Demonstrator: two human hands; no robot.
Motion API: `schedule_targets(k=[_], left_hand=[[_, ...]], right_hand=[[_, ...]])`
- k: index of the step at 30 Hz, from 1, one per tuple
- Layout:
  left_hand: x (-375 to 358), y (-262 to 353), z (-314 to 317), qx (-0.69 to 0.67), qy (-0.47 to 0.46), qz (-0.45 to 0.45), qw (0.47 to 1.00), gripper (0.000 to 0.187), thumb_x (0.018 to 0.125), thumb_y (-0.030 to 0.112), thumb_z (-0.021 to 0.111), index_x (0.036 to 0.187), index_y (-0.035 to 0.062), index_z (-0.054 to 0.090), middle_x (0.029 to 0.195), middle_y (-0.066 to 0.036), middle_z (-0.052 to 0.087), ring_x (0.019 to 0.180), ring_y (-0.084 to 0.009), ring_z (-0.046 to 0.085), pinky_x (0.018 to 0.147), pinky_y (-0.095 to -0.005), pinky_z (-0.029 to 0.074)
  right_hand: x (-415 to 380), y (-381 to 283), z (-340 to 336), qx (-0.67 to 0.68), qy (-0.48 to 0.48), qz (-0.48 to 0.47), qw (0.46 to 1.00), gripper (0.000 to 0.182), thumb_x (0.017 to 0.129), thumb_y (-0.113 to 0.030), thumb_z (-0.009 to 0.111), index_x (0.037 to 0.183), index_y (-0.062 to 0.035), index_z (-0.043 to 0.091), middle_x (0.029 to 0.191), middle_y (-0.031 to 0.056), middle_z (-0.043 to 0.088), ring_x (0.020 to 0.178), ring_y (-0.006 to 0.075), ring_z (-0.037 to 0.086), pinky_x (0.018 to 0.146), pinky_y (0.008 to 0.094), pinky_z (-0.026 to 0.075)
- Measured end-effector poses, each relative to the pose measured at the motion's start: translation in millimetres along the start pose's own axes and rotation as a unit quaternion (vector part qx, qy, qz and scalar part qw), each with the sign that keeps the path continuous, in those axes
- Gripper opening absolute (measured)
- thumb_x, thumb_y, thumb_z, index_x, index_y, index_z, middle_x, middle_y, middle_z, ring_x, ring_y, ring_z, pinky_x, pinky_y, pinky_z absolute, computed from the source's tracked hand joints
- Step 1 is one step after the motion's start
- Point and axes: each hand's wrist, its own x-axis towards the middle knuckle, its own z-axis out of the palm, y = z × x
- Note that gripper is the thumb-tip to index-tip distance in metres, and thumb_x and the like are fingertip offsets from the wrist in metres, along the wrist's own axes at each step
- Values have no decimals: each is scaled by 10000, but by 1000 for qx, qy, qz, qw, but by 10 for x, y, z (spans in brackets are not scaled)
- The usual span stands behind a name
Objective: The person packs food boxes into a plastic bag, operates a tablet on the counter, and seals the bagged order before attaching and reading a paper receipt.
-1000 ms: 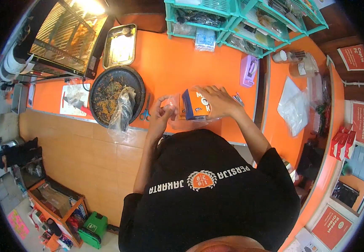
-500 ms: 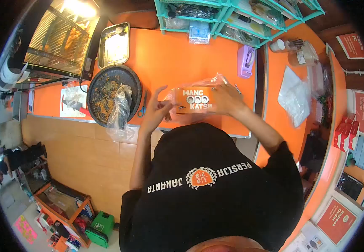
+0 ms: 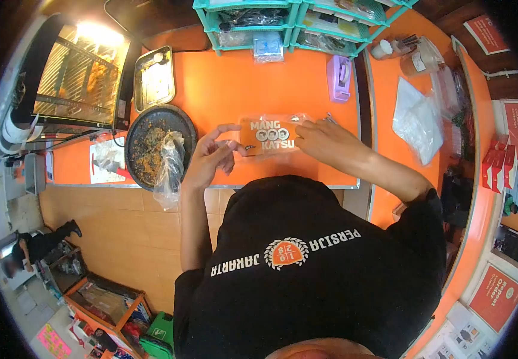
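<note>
An orange box (image 3: pixel 272 136) with white lettering lies inside a clear plastic bag (image 3: pixel 298 118) on the orange counter. My left hand (image 3: pixel 214 157) is at the box's left end, thumb and a finger pinched at the bag's edge, the other fingers bent. At the right end, my right hand (image 3: pixel 324 142) has its fingers closed on the bag over the box's corner. The box lies flat between both hands.
Left of my left hand sits a round dark stone dish (image 3: pixel 145 161) with orange crumbs and a plastic bag (image 3: pixel 170 164) on it. Behind are a metal tray (image 3: pixel 155 78), a lit display case (image 3: pixel 79 72), teal racks (image 3: pixel 292 27) and a purple tape dispenser (image 3: pixel 339 78).
The view has shifted a little. My right hand has moved back to the box's right edge, uncovering more of its lettering, and the bag lies flatter around the box.
</note>
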Motion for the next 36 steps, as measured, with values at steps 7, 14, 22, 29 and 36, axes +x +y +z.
schedule_targets(k=[7,14,22,29,36], left_hand=[[126,143,86,126,36,-17,991,405,1031,118,616,1404,7,504,876,-149,758,538,-101,578,543,-246,484],[192,98,144,107,30,-11,994,450,1044,110,576,1470,22,460,885,-159,745,651,-163,703,607,-306,553],[106,-35,116,104,65,-14,992,453,1057,40,523,1494,24,404,926,-183,754,706,-203,726,689,-335,606],[-207,-277,72,104,133,21,985,451,1060,77,558,1475,-21,411,973,-196,750,806,-234,752,685,-365,619],[-384,-394,-605,1,134,-21,991,478,1078,266,578,1479,42,445,1042,-196,743,850,-266,762,771,-369,620]], right_hand=[[35,214,68,142,104,-75,982,232,874,-166,697,1048,-13,687,1144,146,654,1097,348,635,951,448,513],[295,421,-5,136,208,-8,969,409,841,-324,794,1110,-31,697,1192,145,659,1136,342,623,998,442,487],[1685,1668,-563,292,287,12,912,223,921,-253,713,1068,-86,718,1112,126,739,1053,338,681,918,447,533],[3808,2610,-631,181,351,54,917,252,947,-276,658,1095,-88,736,1109,104,758,1053,341,698,934,488,541],[4647,2573,-664,36,276,193,941,264,836,-364,789,1010,-165,789,1139,95,753,1126,348,675,915,488,554]])
